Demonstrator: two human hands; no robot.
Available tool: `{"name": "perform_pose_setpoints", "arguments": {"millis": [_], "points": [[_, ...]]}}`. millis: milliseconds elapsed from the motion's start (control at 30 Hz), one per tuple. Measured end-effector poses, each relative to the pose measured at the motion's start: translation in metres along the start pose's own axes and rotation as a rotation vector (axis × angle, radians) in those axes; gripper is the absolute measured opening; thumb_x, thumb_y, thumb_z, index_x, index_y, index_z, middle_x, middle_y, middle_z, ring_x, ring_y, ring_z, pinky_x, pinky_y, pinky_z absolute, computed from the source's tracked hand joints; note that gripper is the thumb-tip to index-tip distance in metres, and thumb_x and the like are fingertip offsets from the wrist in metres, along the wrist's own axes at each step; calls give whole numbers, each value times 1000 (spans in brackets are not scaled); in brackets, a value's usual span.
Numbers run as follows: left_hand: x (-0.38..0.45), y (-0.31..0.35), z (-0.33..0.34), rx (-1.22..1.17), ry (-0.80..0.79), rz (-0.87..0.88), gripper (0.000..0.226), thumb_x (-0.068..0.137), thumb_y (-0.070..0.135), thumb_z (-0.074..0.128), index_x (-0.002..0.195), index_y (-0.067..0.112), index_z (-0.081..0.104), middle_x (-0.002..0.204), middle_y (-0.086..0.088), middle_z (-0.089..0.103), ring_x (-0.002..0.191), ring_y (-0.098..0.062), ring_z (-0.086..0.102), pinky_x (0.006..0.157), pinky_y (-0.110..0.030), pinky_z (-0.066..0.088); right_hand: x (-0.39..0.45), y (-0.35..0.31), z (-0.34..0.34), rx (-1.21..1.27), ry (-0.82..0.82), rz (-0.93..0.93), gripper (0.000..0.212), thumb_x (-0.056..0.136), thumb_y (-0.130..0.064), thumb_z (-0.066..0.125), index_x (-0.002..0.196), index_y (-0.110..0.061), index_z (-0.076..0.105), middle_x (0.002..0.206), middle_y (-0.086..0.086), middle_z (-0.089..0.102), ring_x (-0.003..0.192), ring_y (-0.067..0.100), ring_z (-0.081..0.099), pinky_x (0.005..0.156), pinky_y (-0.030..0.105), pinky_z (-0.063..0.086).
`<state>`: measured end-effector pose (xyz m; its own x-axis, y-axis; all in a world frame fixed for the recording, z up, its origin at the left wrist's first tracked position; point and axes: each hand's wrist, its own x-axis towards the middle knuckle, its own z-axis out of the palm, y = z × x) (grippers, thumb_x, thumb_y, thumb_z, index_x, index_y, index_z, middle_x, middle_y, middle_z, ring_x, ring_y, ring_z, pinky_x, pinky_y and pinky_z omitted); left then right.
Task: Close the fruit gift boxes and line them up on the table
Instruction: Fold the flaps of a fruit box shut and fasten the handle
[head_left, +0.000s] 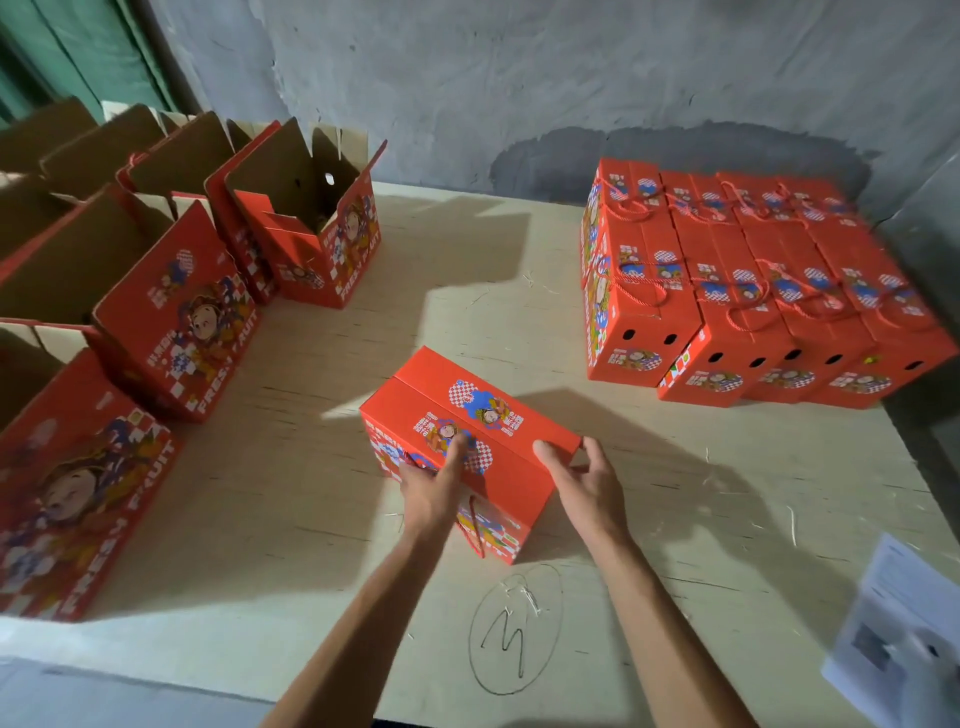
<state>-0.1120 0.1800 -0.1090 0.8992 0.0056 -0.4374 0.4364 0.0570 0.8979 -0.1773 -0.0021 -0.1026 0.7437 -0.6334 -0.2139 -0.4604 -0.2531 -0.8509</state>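
A closed red fruit gift box (498, 415) sits near the middle of the wooden table (675, 519). My left hand (431, 483) holds its near left side, thumb on the top flap, with a red rope handle hanging below. My right hand (582, 480) grips the box's right end, thumb on top and fingers round the corner. At the far right, several closed red boxes (748, 291) stand packed side by side in rows. Along the left stand several open boxes (171, 306) with raised brown flaps.
A grey plaster wall runs behind the table. A pencilled circle with a mark (514, 629) is drawn on the tabletop near me. A printed paper sheet (898, 634) lies at the right front edge. Bare tabletop lies between the open and closed boxes.
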Motion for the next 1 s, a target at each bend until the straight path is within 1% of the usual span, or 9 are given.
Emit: {"name": "perform_pose_setpoints", "arguments": {"millis": [133, 267, 367, 433, 600, 700, 833, 900, 1000], "points": [[-13, -10, 2, 9, -48, 9, 64, 73, 57, 84, 124, 23, 66, 112, 4, 77, 100, -21, 75, 94, -58, 57, 1, 2, 1, 28, 23, 40, 36, 83, -64, 73, 98, -32, 67, 89, -11, 75, 85, 14, 71, 78, 35, 56], [-15, -10, -4, -7, -68, 20, 68, 69, 60, 86, 122, 23, 67, 111, 4, 78, 100, -21, 75, 94, -53, 58, 2, 3, 0, 61, 82, 94, 41, 90, -67, 62, 108, -31, 74, 97, -6, 75, 93, 19, 70, 84, 37, 57], [-22, -15, -1, -27, -12, 69, 52, 78, 53, 85, 118, 26, 67, 107, 10, 78, 95, -12, 76, 92, -45, 60, 6, 0, -4, -23, 140, 33, 39, 90, -65, 64, 95, -29, 79, 83, -3, 72, 81, 18, 68, 74, 36, 58], [-22, -17, 0, -29, 9, 65, 45, 81, 50, 84, 116, 28, 67, 105, 13, 78, 94, -8, 75, 91, -41, 59, 10, -2, -8, -66, 136, -6, 40, 89, -62, 68, 88, -24, 79, 85, -3, 70, 83, 17, 67, 76, 33, 53], [0, -2, -3, -4, -157, 51, 42, 84, 42, 83, 119, 21, 72, 109, 6, 78, 102, -15, 75, 93, -37, 58, 21, -7, -20, -190, 100, -30, 60, 87, -66, 66, 67, -10, 58, 67, 1, 66, 73, 28, 60, 67, 36, 42], [20, 18, 2, 63, -222, 112, 33, 88, 38, 80, 116, 21, 75, 104, 2, 79, 100, -19, 75, 83, -30, 60, 18, -3, -22, -301, 122, -87, 73, 87, -70, 63, 61, -3, 49, 56, 6, 57, 65, 33, 54, 63, 40, 41], [42, 42, 20, 135, -231, 186, 27, 91, 37, 77, 114, 22, 76, 99, -2, 80, 94, -25, 77, 85, -48, 62, 19, -5, -17, -336, 66, -122, 67, 85, -79, 56, 65, -15, 53, 59, -5, 61, 63, 21, 58, 60, 35, 44], [50, 45, 30, 194, -196, 259, 25, 93, 34, 76, 115, 23, 76, 99, 0, 79, 93, -25, 76, 83, -50, 62, 21, -10, -12, -391, 21, -130, 57, 86, -81, 51, 73, -25, 58, 71, -8, 67, 74, 22, 63, 65, 34, 48], [60, 44, 41, 304, -127, 348, 26, 96, 32, 70, 122, 28, 72, 109, -4, 75, 100, -26, 71, 87, -47, 58, 19, -15, 0, -475, 78, -168, 49, 92, -75, 48, 78, -28, 53, 79, -4, 69, 82, 28, 67, 64, 32, 40]]}}
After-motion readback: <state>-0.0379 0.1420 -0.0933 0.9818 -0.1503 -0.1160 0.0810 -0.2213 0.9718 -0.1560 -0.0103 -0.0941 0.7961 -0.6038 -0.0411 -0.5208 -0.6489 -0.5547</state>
